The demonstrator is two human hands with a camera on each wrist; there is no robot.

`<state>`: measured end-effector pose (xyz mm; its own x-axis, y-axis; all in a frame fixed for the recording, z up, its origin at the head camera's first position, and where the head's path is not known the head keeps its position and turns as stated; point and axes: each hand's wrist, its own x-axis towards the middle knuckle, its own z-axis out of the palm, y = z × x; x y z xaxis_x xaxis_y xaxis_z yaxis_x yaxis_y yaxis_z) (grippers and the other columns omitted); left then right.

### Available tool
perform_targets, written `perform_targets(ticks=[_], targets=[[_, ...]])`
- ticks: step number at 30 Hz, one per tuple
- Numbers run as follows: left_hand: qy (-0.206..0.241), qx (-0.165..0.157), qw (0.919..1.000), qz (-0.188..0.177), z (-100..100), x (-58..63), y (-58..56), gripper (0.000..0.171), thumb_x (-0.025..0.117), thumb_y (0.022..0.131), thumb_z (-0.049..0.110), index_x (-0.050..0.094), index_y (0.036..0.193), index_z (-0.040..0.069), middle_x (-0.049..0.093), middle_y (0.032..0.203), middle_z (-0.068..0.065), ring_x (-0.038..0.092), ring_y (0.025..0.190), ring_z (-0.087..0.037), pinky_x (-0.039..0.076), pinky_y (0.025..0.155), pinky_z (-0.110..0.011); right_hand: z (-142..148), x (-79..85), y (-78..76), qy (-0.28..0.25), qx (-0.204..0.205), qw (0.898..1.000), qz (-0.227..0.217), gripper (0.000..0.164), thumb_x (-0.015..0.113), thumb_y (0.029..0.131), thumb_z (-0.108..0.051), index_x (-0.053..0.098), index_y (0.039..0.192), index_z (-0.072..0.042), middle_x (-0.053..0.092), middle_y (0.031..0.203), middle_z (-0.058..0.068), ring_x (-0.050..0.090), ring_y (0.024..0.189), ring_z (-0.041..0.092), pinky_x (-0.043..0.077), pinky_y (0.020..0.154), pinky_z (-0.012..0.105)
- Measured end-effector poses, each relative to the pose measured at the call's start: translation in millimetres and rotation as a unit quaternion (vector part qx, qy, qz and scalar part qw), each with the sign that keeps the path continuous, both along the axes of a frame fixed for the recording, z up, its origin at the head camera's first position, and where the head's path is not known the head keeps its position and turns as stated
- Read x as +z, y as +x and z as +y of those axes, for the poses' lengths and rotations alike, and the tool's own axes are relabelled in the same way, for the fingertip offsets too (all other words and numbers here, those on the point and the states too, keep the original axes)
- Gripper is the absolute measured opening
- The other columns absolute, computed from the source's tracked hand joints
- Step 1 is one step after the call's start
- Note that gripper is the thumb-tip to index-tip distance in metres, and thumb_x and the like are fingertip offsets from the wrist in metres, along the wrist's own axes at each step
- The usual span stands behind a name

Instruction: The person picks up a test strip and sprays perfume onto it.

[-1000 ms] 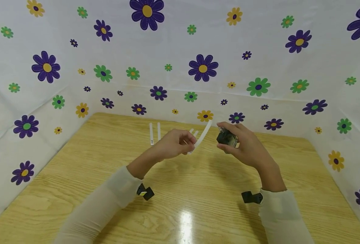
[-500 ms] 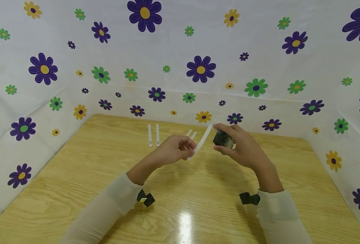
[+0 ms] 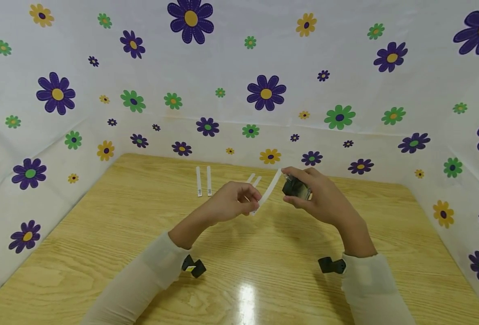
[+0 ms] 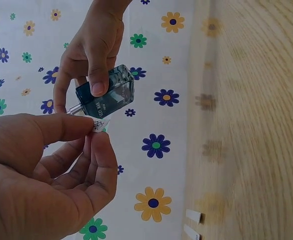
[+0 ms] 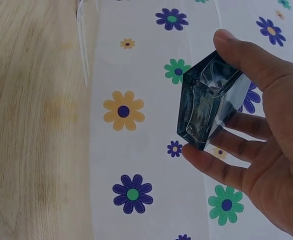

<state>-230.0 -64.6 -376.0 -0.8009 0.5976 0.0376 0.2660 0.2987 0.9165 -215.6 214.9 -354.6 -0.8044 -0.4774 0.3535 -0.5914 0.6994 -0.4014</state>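
My left hand (image 3: pixel 234 202) pinches a white paper test strip (image 3: pixel 271 186) by its lower end, thumb against index finger; the strip slants up to the right. In the left wrist view the strip's end (image 4: pixel 99 124) bears dark markings. Facing it, my right hand (image 3: pixel 324 194) grips a dark, clear-glass perfume bottle (image 3: pixel 297 188), held tilted above the table. The index finger lies at the spray top, close to the strip's upper end; whether they touch, I cannot tell. The right wrist view shows the bottle's faceted base (image 5: pixel 201 107).
Two white strips (image 3: pixel 199 181) with small printed labels lie side by side on the wooden table (image 3: pixel 150 234). Two more strips (image 3: pixel 256 181) lie behind my left hand, partly hidden. A white flowered cloth (image 3: pixel 223 63) stands around the table's back and sides.
Over the last second the bottle has come slightly left, closer to the strip's upper end. Both hands sit a little lower in view, and the view itself has shifted slightly.
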Motion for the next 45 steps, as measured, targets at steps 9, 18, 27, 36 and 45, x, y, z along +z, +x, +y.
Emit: perform_targets(ticks=[9,18,27,36,45], targets=[[0.003,0.001,1.0,0.003,-0.4,-1.0,0.2,0.012,0.066,0.101,0.008,0.069,0.112,0.004,0.067,0.099,-0.008,0.066,0.084,-0.021,0.057,0.085,-0.055,-0.3,-0.5,-0.3,0.019,-0.011,1.0,0.004,0.064,0.077,0.094,-0.032,0.049,0.15,-0.02,0.06,0.129,0.021,0.064,0.101,0.034,0.057,0.082,0.053],[0.014,0.0,0.9999,-0.005,-0.4,-2.3,-1.7,0.011,0.067,0.1,0.007,0.069,0.11,0.003,0.067,0.099,-0.009,0.065,0.083,-0.019,0.058,0.084,-0.052,1.0,-2.6,-0.6,0.01,0.002,1.0,0.012,0.063,0.078,0.093,-0.03,0.05,0.149,-0.019,0.061,0.125,0.018,0.059,0.078,0.022,0.055,0.074,0.044],[0.012,0.006,0.9999,-0.01,-0.9,-1.1,-1.9,0.012,0.066,0.1,0.006,0.069,0.111,0.003,0.067,0.099,-0.009,0.066,0.084,-0.02,0.058,0.086,-0.054,0.3,-1.7,-1.1,0.011,0.001,0.999,0.031,0.065,0.08,0.092,-0.029,0.051,0.149,-0.017,0.062,0.126,0.019,0.063,0.095,0.029,0.056,0.077,0.047],[0.017,0.008,0.9997,-0.015,-1.0,-1.8,-1.7,0.011,0.067,0.099,0.006,0.07,0.11,0.004,0.067,0.099,-0.009,0.065,0.084,-0.022,0.056,0.087,-0.057,0.1,-2.0,-1.2,0.013,-0.001,1.0,0.023,0.065,0.078,0.093,-0.031,0.049,0.15,-0.021,0.062,0.127,0.018,0.063,0.094,0.029,0.055,0.077,0.047],[0.013,0.008,0.9998,-0.011,-0.3,-1.9,-2.1,0.011,0.067,0.099,0.006,0.07,0.11,0.004,0.067,0.098,-0.009,0.065,0.083,-0.02,0.058,0.085,-0.054,1.3,-1.0,-0.2,0.012,-0.002,1.0,0.014,0.064,0.077,0.094,-0.032,0.049,0.15,-0.02,0.061,0.128,0.02,0.059,0.073,0.019,0.056,0.075,0.047]])
